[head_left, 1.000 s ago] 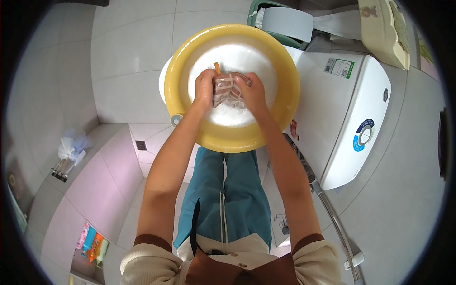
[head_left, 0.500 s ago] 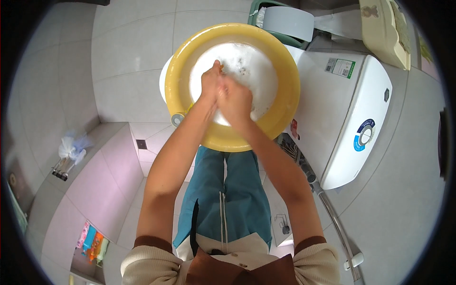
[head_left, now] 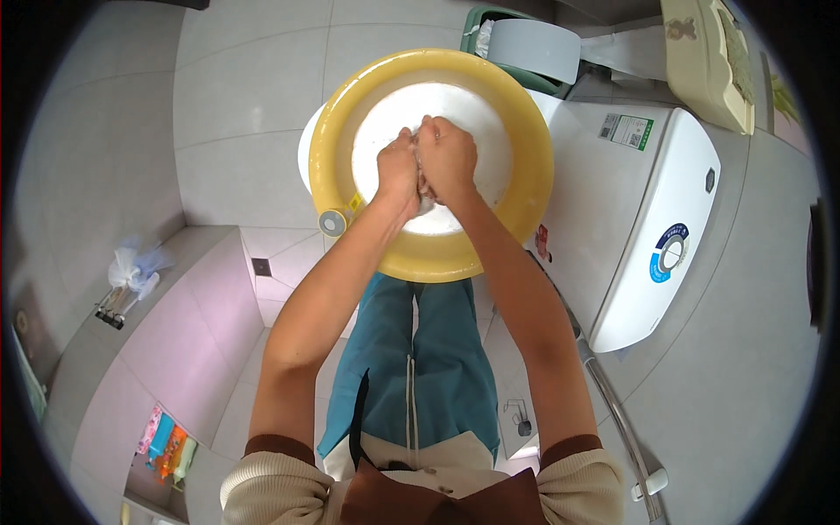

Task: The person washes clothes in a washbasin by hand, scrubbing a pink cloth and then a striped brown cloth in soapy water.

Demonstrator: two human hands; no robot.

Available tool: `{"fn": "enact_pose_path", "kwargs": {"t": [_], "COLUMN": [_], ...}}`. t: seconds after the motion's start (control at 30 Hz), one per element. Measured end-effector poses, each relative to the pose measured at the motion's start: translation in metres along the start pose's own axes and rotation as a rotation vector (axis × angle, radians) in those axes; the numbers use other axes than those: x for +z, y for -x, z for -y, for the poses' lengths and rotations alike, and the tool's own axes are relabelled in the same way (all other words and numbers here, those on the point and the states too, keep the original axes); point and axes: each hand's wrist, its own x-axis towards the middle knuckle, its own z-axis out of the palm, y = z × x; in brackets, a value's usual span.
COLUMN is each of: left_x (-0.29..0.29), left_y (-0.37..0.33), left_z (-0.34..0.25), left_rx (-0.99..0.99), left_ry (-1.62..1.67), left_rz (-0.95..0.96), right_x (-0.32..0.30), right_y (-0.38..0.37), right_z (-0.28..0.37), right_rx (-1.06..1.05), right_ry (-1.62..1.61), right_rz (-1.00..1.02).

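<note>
My left hand (head_left: 399, 171) and my right hand (head_left: 447, 159) are closed and pressed against each other over a yellow basin (head_left: 328, 131). White suds (head_left: 481, 131) cover the water inside it. Between the hands, a small bit of something wet and greyish (head_left: 426, 205) shows below the fingers. Most of it is hidden, so I cannot tell its kind. A round grey knob (head_left: 332, 223) sits at the basin's left rim, partly beside my left forearm.
To the right stands a white appliance (head_left: 604, 192) with a round dial (head_left: 672, 254). A green bin (head_left: 477, 26) is behind the basin, a beige container (head_left: 700, 52) at the far right. On the left ledge lies a white and blue mesh puff (head_left: 136, 269). Coloured bottles (head_left: 166, 451) fill a wall niche.
My hands have shifted slightly right and now sit knuckles up, side by side. The dark specks among the suds are mostly gone from sight, and the greyish wet thing has come into view.
</note>
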Motion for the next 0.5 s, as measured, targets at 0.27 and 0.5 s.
{"fn": "enact_pose_path", "kwargs": {"t": [0.27,0.5], "left_x": [0.006,-0.024], "left_y": [0.006,-0.002], "left_z": [-0.013,-0.013], "left_rx": [0.012,-0.078], "left_ry": [-0.003,-0.087], "left_rz": [-0.096,0.119], "right_x": [0.009,-0.006], "right_y": [0.021,-0.007], "right_z": [0.003,-0.034], "right_rx": [-0.197,0.154], "right_ry": [0.063,-0.613], "right_rz": [-0.048,0.173]}}
